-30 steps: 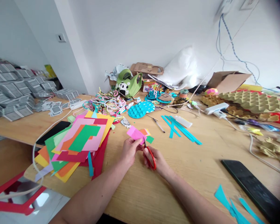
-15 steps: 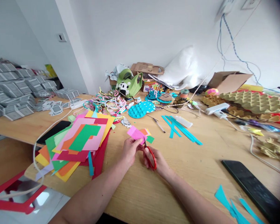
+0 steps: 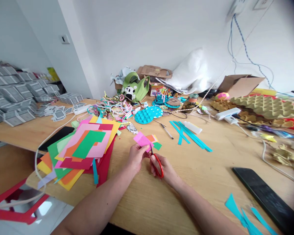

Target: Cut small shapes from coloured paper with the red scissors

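Your left hand [image 3: 136, 158] pinches 1 pink paper piece [image 3: 142, 141] between thumb and fingers, above the middle of the desk [image 3: 201, 176] and near its front edge. Your right hand [image 3: 163, 166] has its fingers curled round the red handles of 1 pair of scissors [image 3: 159, 166], and the blades reach up to the right side of the pink paper. Your 2 hands are close together; whether they touch, you cannot tell from this view.

Just beyond the pink paper lie small paper pieces [image 3: 157, 146], green and orange among them. To your left is a spread stack of coloured sheets [image 3: 88, 145], with 1 green piece on top and pink, orange, yellow and red ones under it. A dark phone [image 3: 61, 135] lies partly beside that stack, and 1 narrow blue strip [image 3: 95, 171] lies at its right side.

Farther out, to the right of the small pieces, you have 1 pen [image 3: 167, 131] and several long blue strips [image 3: 192, 137], some crossing, with 1 translucent white item [image 3: 193, 127] beside them. Near your right forearm are blue offcuts [image 3: 240, 212] and 1 large black phone [image 3: 262, 195]. Toward the back sit blue round pieces [image 3: 147, 115], a tangle of colourful strands [image 3: 112, 106] and 1 green bag [image 3: 139, 88] with a black-and-white face. Egg trays [image 3: 264, 106] lie at the back right.
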Available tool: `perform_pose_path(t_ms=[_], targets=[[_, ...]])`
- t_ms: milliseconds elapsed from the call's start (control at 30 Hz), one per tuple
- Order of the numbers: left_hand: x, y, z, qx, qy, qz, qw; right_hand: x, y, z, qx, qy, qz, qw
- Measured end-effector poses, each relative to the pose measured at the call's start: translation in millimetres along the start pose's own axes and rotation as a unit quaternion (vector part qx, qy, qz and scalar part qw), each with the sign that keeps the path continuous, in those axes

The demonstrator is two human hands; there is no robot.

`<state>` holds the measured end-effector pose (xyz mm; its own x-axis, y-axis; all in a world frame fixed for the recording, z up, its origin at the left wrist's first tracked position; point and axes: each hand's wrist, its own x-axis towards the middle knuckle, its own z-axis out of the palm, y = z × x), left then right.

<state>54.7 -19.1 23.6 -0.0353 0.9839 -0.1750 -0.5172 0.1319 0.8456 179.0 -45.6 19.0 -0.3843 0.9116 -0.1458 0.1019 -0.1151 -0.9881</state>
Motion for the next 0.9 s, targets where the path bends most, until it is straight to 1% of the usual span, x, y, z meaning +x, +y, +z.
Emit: perform_pose_path(t_ms=[233, 400, 733, 900], targets=[[0.0, -0.8, 0.3, 0.008, 0.007, 0.003, 1.000, 0.8, 1.4, -1.2, -0.001, 0.004, 0.003, 1.000], [0.8, -1.4, 0.1, 0.011, 0.000, 0.006, 1.000, 1.3, 0.5, -1.2, -0.002, 0.005, 0.008, 1.000], [0.7, -0.9, -1.2, 0.010, 0.003, -0.008, 1.000, 0.3, -0.5, 0.7, -0.008, 0.007, 0.014, 1.000], [-0.4, 1.2, 0.7, 0.015, 0.004, -0.005, 1.000, 1.1, 0.5, -0.8, -0.009, -0.005, 0.013, 1.000]])
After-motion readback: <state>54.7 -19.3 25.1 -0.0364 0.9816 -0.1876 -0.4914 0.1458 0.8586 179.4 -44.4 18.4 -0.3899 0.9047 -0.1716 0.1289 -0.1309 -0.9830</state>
